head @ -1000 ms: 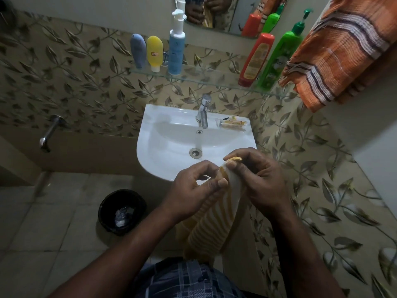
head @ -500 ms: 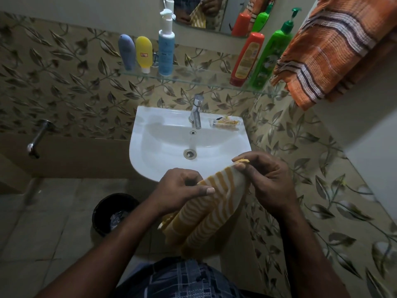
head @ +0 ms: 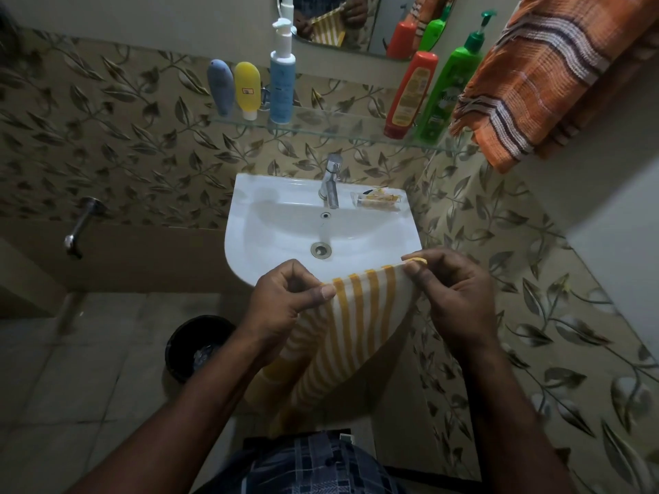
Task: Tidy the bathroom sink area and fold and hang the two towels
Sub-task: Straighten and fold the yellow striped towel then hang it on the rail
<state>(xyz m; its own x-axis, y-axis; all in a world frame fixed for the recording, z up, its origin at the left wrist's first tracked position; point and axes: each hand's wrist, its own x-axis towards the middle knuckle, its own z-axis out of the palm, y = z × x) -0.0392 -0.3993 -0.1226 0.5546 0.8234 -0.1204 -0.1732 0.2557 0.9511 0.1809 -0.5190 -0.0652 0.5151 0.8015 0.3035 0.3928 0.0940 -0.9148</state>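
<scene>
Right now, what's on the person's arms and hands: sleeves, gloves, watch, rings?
Nothing worn on either. The left hand and right hand are ungloved, no rings showing. The left forearm and right forearm are bare to the frame edge, with no sleeve cuff, watch or bracelet in view. Only clothing visible: a dark blue-grey checked fabric garment at the waist.

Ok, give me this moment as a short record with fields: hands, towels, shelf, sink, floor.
left hand: pinches top edge of the striped towel, left corner
right hand: pinches the same edge, right corner
striped towel: yellow-white, spread between the hands, hanging before the sink
orange towel: hangs at upper right
shelf: grey tube, yellow tube, blue pump bottle, red bottle, green pump bottle
sink rim: packet beside the tap
floor: black bin
</scene>
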